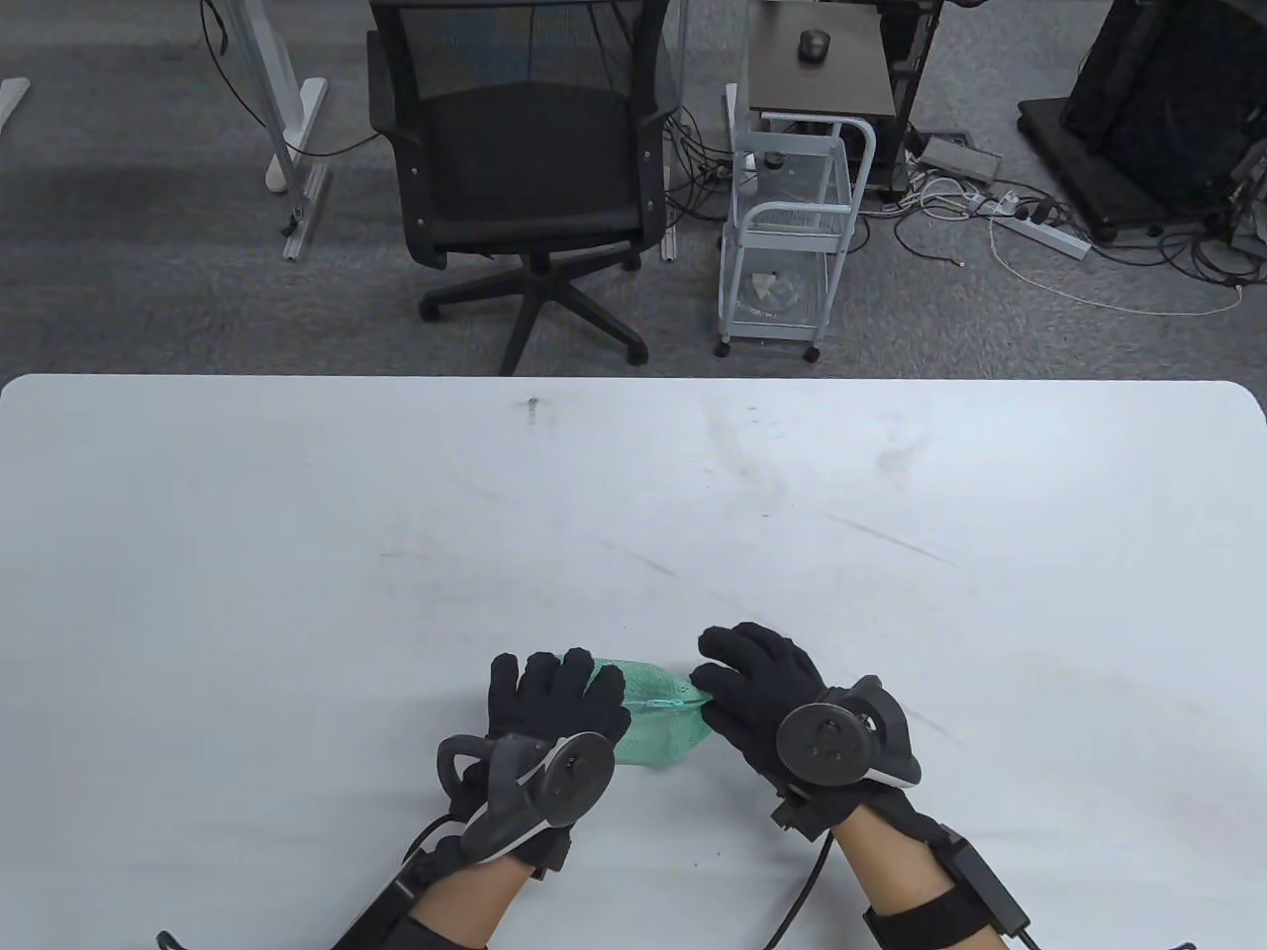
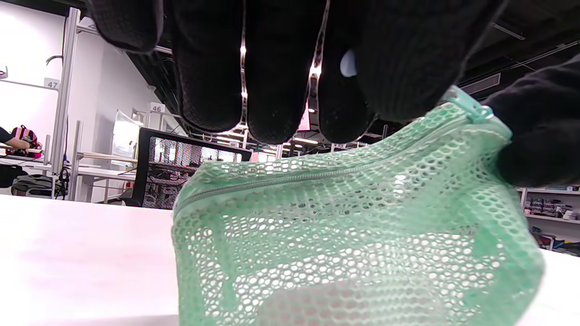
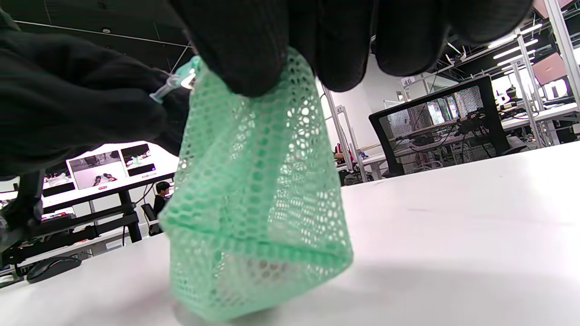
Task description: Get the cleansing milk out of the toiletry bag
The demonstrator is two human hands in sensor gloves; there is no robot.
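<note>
A green mesh toiletry bag (image 1: 658,732) stands on the white table (image 1: 633,515) near its front edge, between my hands. Its zipper (image 2: 317,174) looks shut along the top. A pale pinkish thing (image 2: 340,303) shows dimly through the mesh at the bottom; I cannot tell what it is. My left hand (image 1: 554,693) lies over the bag's left end, and its fingers (image 2: 272,90) reach the top edge. My right hand (image 1: 752,683) pinches the bag's right end from above, its fingers (image 3: 253,54) bunching the mesh (image 3: 258,203). The zipper pull (image 3: 174,86) sits close by it.
Beyond the table's far edge stand a black office chair (image 1: 525,168) and a white wire trolley (image 1: 792,237) on the carpet. Cables and a power strip (image 1: 1039,233) lie at the back right.
</note>
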